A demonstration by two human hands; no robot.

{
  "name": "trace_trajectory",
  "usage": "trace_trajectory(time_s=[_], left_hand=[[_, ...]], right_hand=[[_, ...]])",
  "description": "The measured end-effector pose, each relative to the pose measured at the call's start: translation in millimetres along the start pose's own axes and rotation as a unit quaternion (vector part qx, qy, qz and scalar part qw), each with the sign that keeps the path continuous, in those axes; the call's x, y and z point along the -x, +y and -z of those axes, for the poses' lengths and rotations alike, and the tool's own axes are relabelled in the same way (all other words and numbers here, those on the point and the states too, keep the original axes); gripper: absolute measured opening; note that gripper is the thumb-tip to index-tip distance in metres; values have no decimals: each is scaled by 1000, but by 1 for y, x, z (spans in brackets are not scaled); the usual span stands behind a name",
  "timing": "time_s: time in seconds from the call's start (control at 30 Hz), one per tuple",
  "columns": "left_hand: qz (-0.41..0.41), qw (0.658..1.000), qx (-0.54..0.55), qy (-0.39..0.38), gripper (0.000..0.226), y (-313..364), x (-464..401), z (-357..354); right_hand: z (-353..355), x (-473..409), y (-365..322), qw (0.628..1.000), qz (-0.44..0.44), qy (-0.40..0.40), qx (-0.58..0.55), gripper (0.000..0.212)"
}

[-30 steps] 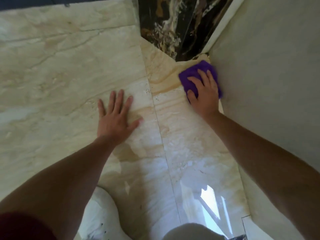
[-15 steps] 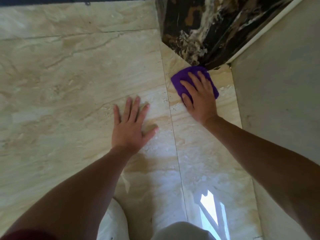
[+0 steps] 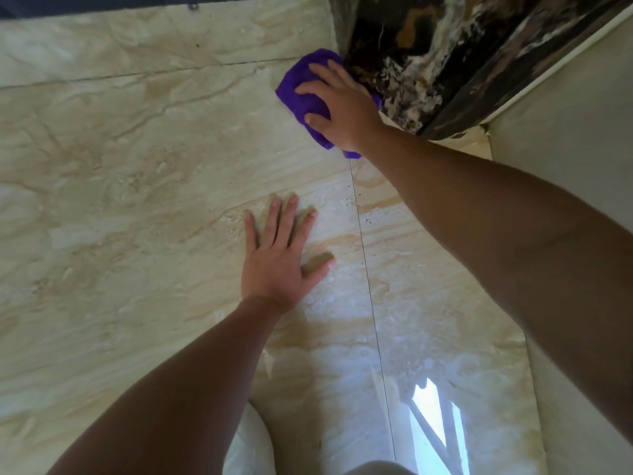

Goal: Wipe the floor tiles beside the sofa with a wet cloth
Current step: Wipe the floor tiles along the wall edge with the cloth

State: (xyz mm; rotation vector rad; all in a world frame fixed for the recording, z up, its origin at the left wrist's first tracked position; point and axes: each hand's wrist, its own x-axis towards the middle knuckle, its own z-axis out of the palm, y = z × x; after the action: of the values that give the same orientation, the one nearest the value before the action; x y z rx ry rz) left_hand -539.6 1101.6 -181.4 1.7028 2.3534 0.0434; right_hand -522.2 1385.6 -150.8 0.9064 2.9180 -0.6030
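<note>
A purple cloth (image 3: 301, 94) lies on the glossy beige marble floor tiles (image 3: 137, 200), right at the foot of a dark marbled block. My right hand (image 3: 339, 104) presses flat on the cloth, fingers spread over it, and covers most of it. My left hand (image 3: 281, 258) rests palm down on the tile nearer to me, fingers apart, holding nothing. The cream sofa side (image 3: 565, 138) rises along the right edge of the floor strip.
The dark brown and white marbled block (image 3: 445, 63) stands at the top right, meeting the sofa. A tile joint (image 3: 368, 279) runs toward me between my hands. My knees in light trousers (image 3: 246, 447) show at the bottom. A window reflection (image 3: 435, 430) shines on the floor.
My right hand has slid the cloth leftward and away from me, out of the sofa corner, along the base of the dark block. My left hand has stayed planted on the tile.
</note>
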Motion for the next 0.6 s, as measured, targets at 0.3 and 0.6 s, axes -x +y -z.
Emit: trace_trajectory(time_s=[0.3, 0.6], left_hand=[[8, 1000, 4, -16, 87, 2, 1, 6], [12, 1000, 10, -15, 88, 3, 1, 4]], right_hand=[[-11, 158, 61, 994, -10, 74, 81, 42], [2, 205, 92, 956, -268, 76, 88, 52]])
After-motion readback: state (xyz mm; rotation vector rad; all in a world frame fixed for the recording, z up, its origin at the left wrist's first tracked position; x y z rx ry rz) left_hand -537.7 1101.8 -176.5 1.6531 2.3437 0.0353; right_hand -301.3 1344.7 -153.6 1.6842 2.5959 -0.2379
